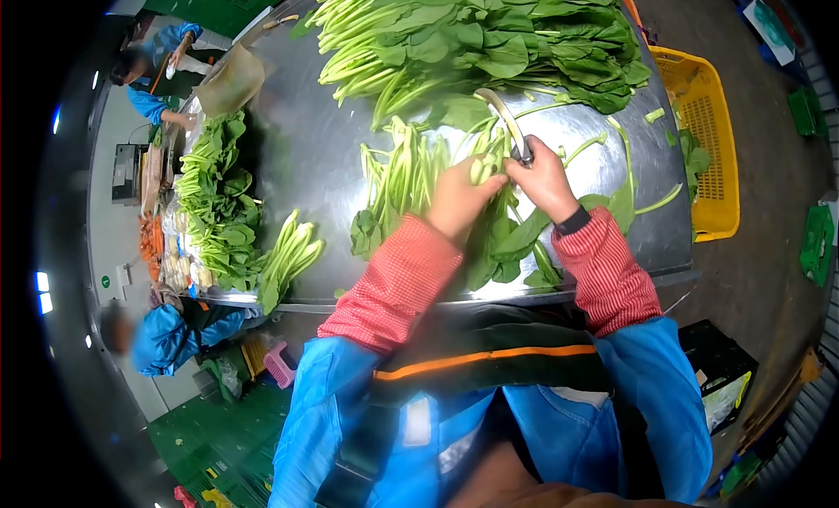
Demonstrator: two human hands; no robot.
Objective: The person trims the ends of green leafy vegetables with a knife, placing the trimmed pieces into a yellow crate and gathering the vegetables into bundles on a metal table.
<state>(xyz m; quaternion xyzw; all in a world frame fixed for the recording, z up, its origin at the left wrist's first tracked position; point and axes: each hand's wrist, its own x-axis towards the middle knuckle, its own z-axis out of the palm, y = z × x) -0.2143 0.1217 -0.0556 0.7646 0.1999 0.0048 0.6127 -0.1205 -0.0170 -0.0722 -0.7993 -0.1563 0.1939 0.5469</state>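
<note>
My left hand point(463, 196) is closed around a small bunch of leafy greens point(502, 250), the pale stems pointing away from me and the leaves hanging towards my body. Close beside it, my right hand point(544, 177) grips a knife with a curved blade point(502, 114), which points up and away over the table. The knife's handle is mostly hidden in the fingers. Left of my left hand lies a small heap of greens point(402, 171). Loose stems and leaves point(631, 171) are scattered to the right of my right hand.
A large pile of greens point(489, 36) covers the far part of the metal table point(306, 149). More greens point(218, 202) lie along the left side, near two people in blue. A yellow crate point(717, 158) with leaves stands by the right edge.
</note>
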